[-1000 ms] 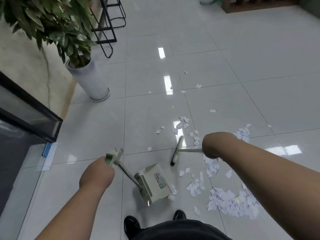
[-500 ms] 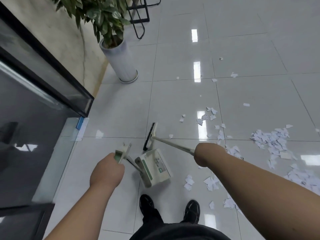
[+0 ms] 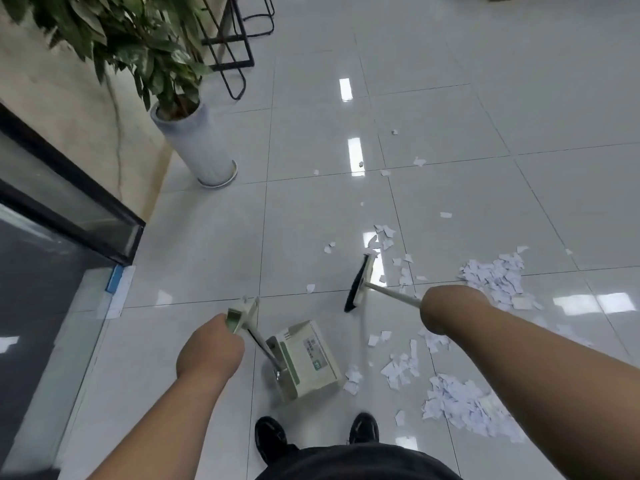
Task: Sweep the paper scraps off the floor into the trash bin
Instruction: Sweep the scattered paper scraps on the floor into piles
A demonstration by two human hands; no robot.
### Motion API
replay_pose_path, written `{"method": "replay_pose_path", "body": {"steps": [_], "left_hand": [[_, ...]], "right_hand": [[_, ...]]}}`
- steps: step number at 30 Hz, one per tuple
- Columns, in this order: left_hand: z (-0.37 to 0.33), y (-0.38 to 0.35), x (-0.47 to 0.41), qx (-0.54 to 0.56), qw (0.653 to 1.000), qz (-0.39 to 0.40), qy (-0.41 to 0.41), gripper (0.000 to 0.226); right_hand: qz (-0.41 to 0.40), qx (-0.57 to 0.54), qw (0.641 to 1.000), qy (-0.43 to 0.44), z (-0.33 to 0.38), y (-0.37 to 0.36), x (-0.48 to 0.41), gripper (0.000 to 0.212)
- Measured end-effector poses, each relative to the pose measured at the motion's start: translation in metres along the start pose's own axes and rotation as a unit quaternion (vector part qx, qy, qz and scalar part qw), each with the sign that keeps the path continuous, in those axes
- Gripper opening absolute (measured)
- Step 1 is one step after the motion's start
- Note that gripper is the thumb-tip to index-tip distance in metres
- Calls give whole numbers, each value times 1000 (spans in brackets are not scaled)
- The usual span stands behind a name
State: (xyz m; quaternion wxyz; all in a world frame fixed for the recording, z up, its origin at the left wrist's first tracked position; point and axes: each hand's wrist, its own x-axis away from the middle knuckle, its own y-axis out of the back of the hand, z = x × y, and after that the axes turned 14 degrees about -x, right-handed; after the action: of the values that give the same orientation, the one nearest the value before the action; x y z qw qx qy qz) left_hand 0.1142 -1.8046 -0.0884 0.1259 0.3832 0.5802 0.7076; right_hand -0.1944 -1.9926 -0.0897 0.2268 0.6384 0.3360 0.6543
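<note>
Progress: early, by my read. Nearly all the paper scraps [image 3: 460, 403] are on the floor [image 3: 207, 244], and nothing shows as collected. The trash bin isn't in frame.

Left hand [image 3: 209, 344] grips the top of the dustpan [image 3: 308, 358] handle. Right hand [image 3: 446, 311] grips the broom [image 3: 358, 284] shaft. Both hands show their backs, so the fingers are hidden. They look wrapped round the handles; can't tell more.

Dustpan: boxy, pale with a green stripe. It stands on the floor below and right of the left fingers. The inside isn't visible, so I can't say if it holds anything.

Broom head: ahead and left of the right fingers, dark bristles on its left edge.

Scraps: small white torn pieces, irregular, flat.
- One dense heap sits just right of the right fingers.
- A second heap lies nearer the body, under the right forearm.
- There is loose scatter between the right fingers and the dustpan, a few pieces just beside the pan's right corner.
- A thin trail of strays runs well ahead of the broom head.

Left to do: pull the strays in, push the heaps into the pan, dump it. The pieces look light, so fast strokes will likely scatter them.
</note>
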Motion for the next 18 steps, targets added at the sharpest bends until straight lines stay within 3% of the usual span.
{"method": "replay_pose_path", "body": {"steps": [5,10,18], "left_hand": [[-17,6,-12,-15,1000,-1,-28,20],[-13,15,-31,-17,999,-5,-28,19],[24,28,-74,-5,1000,-7,-26,13]], "right_hand": [[8,4,1000,-3,-12,26,6,23],[-10,-50,998,-26,-7,17,6,8],[27,-63,998,0,82,8,-3,15]]}}
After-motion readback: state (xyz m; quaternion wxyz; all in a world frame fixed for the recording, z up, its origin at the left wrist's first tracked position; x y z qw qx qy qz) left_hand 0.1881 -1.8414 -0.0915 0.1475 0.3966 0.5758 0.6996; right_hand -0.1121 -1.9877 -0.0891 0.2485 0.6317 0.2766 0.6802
